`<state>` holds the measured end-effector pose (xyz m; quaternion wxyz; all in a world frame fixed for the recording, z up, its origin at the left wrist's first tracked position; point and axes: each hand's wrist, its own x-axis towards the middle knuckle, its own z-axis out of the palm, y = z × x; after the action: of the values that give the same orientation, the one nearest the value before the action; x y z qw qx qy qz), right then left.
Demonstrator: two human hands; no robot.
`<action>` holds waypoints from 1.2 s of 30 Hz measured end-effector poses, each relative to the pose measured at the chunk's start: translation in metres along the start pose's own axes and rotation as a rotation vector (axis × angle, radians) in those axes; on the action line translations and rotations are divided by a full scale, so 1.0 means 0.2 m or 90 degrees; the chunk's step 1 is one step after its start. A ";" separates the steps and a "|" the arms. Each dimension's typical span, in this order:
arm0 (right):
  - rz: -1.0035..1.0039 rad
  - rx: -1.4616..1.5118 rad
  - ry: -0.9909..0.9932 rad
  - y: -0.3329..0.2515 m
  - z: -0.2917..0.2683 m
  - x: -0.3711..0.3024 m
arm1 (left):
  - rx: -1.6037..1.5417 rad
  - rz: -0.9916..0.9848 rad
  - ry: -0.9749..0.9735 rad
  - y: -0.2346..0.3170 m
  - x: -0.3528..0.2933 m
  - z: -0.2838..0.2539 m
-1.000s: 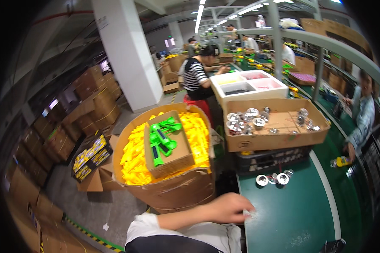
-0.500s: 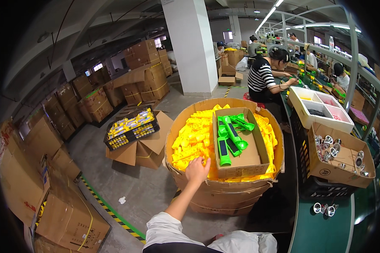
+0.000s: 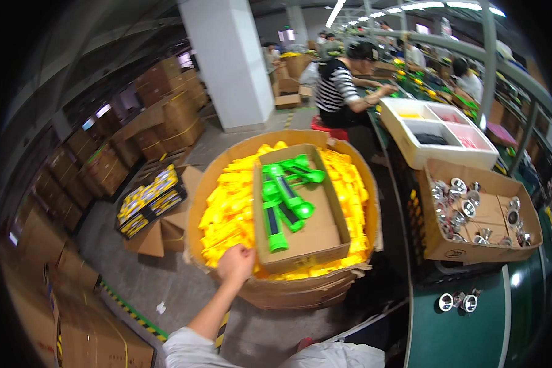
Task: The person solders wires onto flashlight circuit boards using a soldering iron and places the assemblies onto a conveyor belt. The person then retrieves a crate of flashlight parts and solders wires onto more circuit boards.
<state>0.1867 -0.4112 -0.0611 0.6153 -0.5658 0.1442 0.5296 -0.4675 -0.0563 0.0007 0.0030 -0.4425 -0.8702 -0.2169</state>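
My left hand [image 3: 236,264] is over the near left part of a big cardboard bin [image 3: 300,295], next to the lower left corner of a shallow cardboard box [image 3: 325,230]. Its fingers are curled closed; anything inside them is hidden. Yellow plastic parts [image 3: 224,211] fill the bin around and beneath the hand. On top of them rests the shallow box, holding several green plastic parts with dark rectangular panels [image 3: 286,193]. My right hand is out of the picture; only white cloth shows at the lower edge.
To the right, a green workbench [image 3: 457,337] carries a divided white foam tray [image 3: 435,150], a carton of silvery reflector cups [image 3: 490,218] and some loose reflectors [image 3: 458,302]. A seated person in stripes [image 3: 337,92] works beyond. A black crate [image 3: 150,202] stands on an open carton at left.
My left hand's fingers have gone from spread to curled beside the shallow box. The whole view has shifted, so the bin now appears further left and the workbench closer.
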 end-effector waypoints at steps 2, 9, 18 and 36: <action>-0.044 -0.016 0.031 -0.02 0.33 -0.14 | 0.015 -0.005 0.003 0.03 -0.02 -0.05; -0.100 0.004 0.066 -0.26 0.50 -0.23 | 0.133 -0.061 -0.016 0.02 -0.02 -0.05; 0.093 0.478 -0.156 -0.42 0.25 0.18 | 0.118 -0.113 -0.073 -0.16 0.10 0.08; -0.289 -0.302 0.459 -0.09 0.65 0.12 | -0.056 -0.080 -0.306 -0.12 -0.11 0.01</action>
<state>0.1562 -0.2849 -0.0295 0.4801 -0.8550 0.0968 0.1705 -0.4712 -0.0850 -0.0140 -0.2364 -0.4262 -0.8615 -0.1428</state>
